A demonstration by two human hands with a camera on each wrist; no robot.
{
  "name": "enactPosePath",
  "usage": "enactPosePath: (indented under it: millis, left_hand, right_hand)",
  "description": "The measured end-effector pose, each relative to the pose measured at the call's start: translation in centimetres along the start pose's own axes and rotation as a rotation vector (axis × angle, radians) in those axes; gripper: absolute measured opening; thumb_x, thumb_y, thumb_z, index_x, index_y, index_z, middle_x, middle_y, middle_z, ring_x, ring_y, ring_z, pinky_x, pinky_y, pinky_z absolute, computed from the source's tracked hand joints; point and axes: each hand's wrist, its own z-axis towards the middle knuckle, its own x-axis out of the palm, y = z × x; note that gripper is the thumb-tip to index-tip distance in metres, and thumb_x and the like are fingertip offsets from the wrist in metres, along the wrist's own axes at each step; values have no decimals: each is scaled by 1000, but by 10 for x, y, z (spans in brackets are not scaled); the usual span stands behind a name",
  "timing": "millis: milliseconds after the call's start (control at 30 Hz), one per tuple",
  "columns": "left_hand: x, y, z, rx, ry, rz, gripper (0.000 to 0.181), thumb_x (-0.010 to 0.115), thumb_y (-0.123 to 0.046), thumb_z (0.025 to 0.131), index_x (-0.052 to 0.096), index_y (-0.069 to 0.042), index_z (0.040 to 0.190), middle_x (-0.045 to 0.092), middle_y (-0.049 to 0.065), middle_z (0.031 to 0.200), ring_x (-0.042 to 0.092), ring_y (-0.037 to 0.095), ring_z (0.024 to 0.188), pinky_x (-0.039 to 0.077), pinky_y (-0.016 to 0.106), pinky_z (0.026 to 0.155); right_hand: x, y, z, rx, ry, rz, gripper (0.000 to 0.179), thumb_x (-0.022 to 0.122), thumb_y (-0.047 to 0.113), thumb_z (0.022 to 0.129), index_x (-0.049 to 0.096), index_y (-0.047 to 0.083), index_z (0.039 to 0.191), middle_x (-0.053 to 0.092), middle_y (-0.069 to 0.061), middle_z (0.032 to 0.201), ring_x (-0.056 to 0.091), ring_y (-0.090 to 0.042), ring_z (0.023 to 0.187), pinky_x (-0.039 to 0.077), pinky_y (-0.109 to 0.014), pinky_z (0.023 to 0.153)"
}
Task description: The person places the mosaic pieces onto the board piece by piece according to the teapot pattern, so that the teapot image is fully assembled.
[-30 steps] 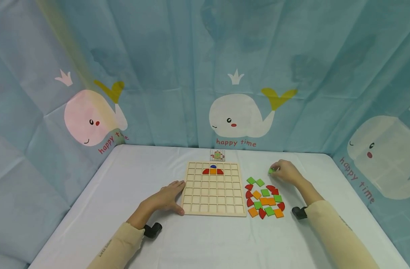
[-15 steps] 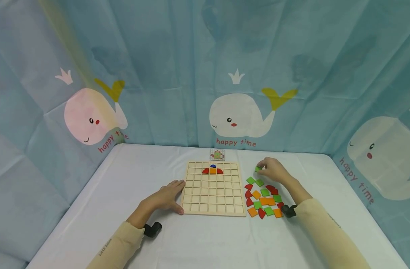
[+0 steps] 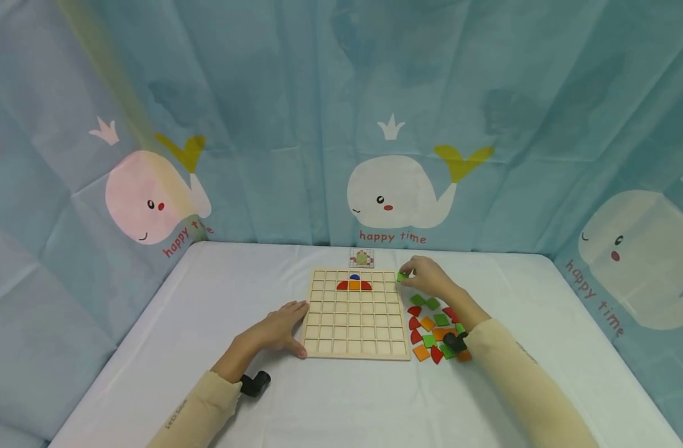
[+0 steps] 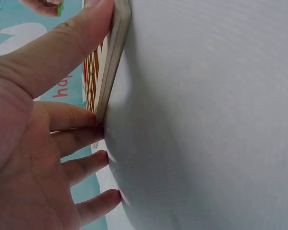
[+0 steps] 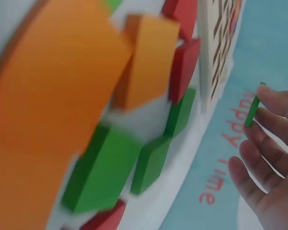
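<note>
A wooden grid board lies on the white table with a blue half-round tile, an orange square tile and two red quarter-round tiles in its upper cells. My left hand rests at the board's left edge, thumb at the near corner, fingers spread straight along the side. My right hand pinches a green square tile between thumb and fingers. In the head view that tile overlaps the board's upper right corner, and the right wrist view shows it raised above the table.
Loose green, red and orange tiles lie right of the board, some hidden under my right forearm. A small picture card with a coloured grid pattern lies behind the board. A blue whale-print curtain hangs around the table.
My right hand has moved left with the green tile, from beyond the loose tiles to the board's upper right corner. My left hand and the board have stayed put.
</note>
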Motion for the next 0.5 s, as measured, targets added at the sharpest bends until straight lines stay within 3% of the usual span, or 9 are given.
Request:
enactPosePath:
  millis: [300,500]
  left_hand:
    - [0,1,1,-9,-1,-4,111,89,-35,64,29,1,151,27,18,160,20,40,149,22,64,116]
    - [2,1,1,-8,-8,-1,111,89,-35,64,30,1,151,28,17,160,20,39,149,23,64,115]
  right_hand:
    - [17,27,21,-16,58,32,27,72,16,87,73,1,110,68,-10,100,64,-25,92,55,-39,82]
    - [30,47,32,-85,79,13,24,73,16,87,74,3,107,69,-9,100,64,-26,94,55,-39,83]
